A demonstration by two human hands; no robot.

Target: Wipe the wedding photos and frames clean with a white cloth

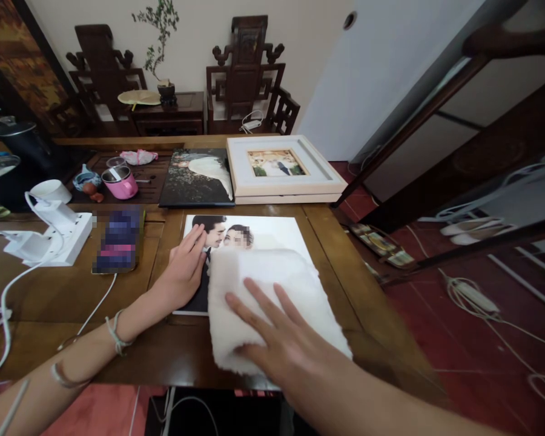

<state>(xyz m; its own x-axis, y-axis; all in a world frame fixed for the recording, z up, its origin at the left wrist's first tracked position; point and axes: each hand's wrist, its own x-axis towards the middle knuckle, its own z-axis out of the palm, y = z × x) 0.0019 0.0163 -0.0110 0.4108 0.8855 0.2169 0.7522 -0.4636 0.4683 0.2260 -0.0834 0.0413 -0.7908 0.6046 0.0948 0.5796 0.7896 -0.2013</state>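
A photo panel (272,233) showing two people lies flat on the wooden table, close to its front edge. My left hand (186,266) rests on the panel's left side, fingers stretched out and side by side, holding nothing. Over the panel's lower right part lies a white fluffy cloth (290,272), which reaches past the panel towards the table's front edge. My right hand (277,333) presses flat on this cloth with its fingers spread. Much of the panel is hidden beneath the cloth.
Behind the panel lie a dark photo panel (200,178) and a framed picture (281,166). To the left are a phone (118,239) on a cable, a white power strip (70,239) and a pink cup (119,181). A dark wooden rack (418,139) stands at the right.
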